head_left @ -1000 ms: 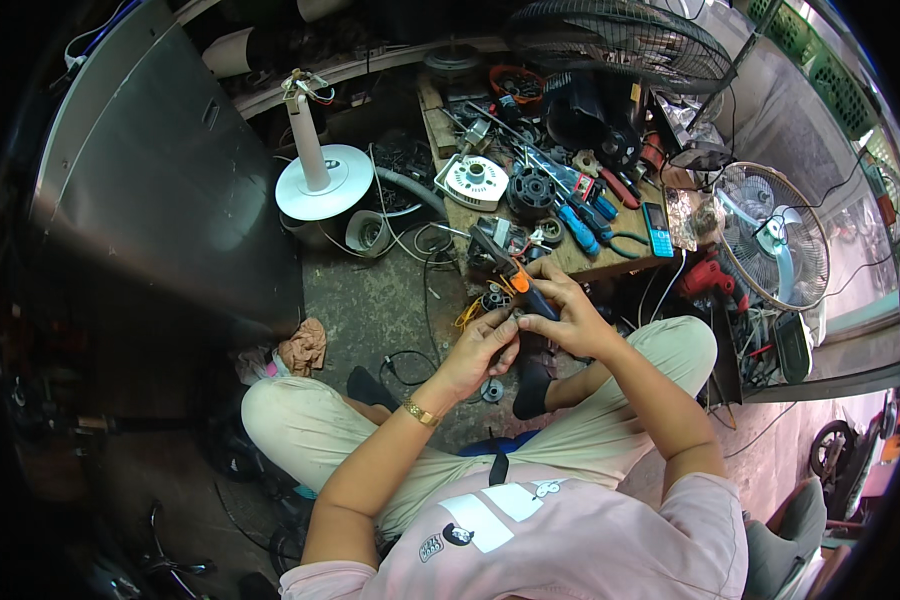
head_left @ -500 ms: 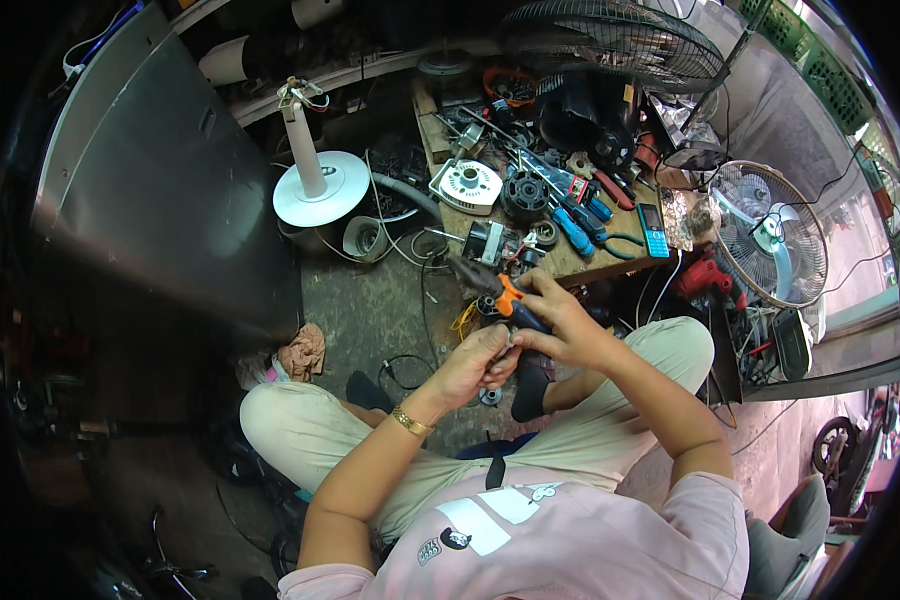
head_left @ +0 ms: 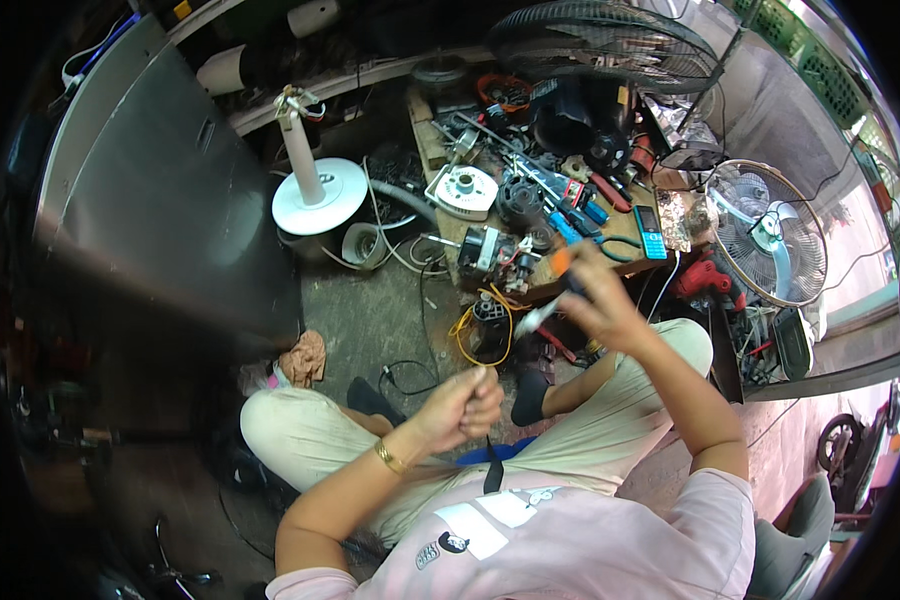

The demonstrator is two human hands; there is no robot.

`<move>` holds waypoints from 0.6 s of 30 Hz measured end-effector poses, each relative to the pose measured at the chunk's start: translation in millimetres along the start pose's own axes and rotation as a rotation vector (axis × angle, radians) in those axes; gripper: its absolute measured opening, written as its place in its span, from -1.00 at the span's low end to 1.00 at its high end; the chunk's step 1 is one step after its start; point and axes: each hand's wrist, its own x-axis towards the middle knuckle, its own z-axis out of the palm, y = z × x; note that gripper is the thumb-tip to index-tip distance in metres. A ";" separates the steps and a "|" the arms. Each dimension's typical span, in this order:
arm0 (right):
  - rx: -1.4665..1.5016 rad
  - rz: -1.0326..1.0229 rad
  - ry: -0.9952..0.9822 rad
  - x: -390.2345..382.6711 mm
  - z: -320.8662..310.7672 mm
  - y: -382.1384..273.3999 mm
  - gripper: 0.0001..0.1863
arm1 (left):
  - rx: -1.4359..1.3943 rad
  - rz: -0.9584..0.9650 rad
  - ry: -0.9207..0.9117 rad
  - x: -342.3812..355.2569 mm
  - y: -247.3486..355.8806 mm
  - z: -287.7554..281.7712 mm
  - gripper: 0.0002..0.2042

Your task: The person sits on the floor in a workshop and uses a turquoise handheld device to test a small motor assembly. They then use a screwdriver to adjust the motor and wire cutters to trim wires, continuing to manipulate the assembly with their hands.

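Note:
My left hand [head_left: 463, 408] is closed in a fist above my lap; whatever its fingers may hold is hidden. Farther right, by the front edge of the low workbench [head_left: 610, 268], my right hand [head_left: 600, 300] is smeared by motion. It grips pliers [head_left: 562, 264] with orange and dark handles. A pale, blurred small piece [head_left: 537, 318] shows at that hand's fingers, too smeared to name. Between the hands, on the floor side, lies a loop of yellow wire [head_left: 460, 330] around a dark round part [head_left: 489, 309]. A small motor [head_left: 482, 250] sits at the bench's near corner.
Screwdrivers [head_left: 568, 226], green-handled pliers [head_left: 620, 246], a phone [head_left: 651, 232] and a white motor housing [head_left: 464, 192] crowd the bench. A white fan stand [head_left: 315, 195] stands left of it, near a metal panel [head_left: 170, 190]. A caged fan [head_left: 770, 235] and red drill [head_left: 705, 280] are right.
My hands have come apart. The right moved up and right with the pliers, carrying a pale piece at its fingers; the left dropped slightly toward my lap, closed.

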 end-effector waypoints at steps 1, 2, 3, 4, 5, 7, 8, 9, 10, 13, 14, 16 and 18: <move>0.047 0.017 0.021 6.5 -13.5 -5.4 -0.60 | 0.020 0.099 0.008 3.5 5.2 -3.6 -0.66; 0.123 0.042 0.037 11.0 -15.0 -13.6 -0.62 | 0.066 0.180 0.051 10.4 7.0 -11.3 -0.69; 0.084 0.033 0.014 12.1 -13.0 -14.2 -0.62 | 0.119 0.251 0.088 19.4 8.6 -14.4 -0.68; 0.037 0.023 -0.003 14.0 -13.8 -15.7 -0.61 | 0.121 0.289 0.073 26.4 13.8 -6.8 -0.70; -0.011 0.012 -0.019 15.5 -13.9 -17.4 -0.61 | 0.124 0.328 0.058 32.3 18.1 2.7 -0.69; -0.005 0.012 -0.030 15.2 -8.4 -16.6 -0.58 | 0.230 0.426 0.035 39.8 21.1 12.1 -0.65; 0.001 0.024 -0.043 14.7 -7.2 -15.6 -0.57 | 0.335 0.487 0.027 42.3 21.5 14.1 -0.64; 0.011 0.036 -0.058 13.9 -5.0 -15.1 -0.57 | 0.440 0.546 0.023 44.0 20.4 16.1 -0.61; 0.040 0.045 -0.027 13.2 -1.9 -16.5 -0.65 | 0.476 0.631 0.083 44.6 18.2 24.8 -0.68; 0.024 0.053 -0.009 9.8 6.2 -13.4 -0.65 | 0.566 0.720 0.231 50.9 12.1 20.8 -0.75; 0.018 0.067 0.003 9.1 7.8 -15.3 -0.65 | 0.579 0.759 0.273 53.0 9.1 21.0 -0.77; 0.008 0.096 0.030 8.0 12.3 -19.4 -0.65 | 0.608 0.835 0.357 55.9 5.4 24.7 -0.81; 0.019 0.120 0.059 5.6 17.7 -20.2 -0.65 | 0.632 0.849 0.393 57.7 0.5 23.1 -0.81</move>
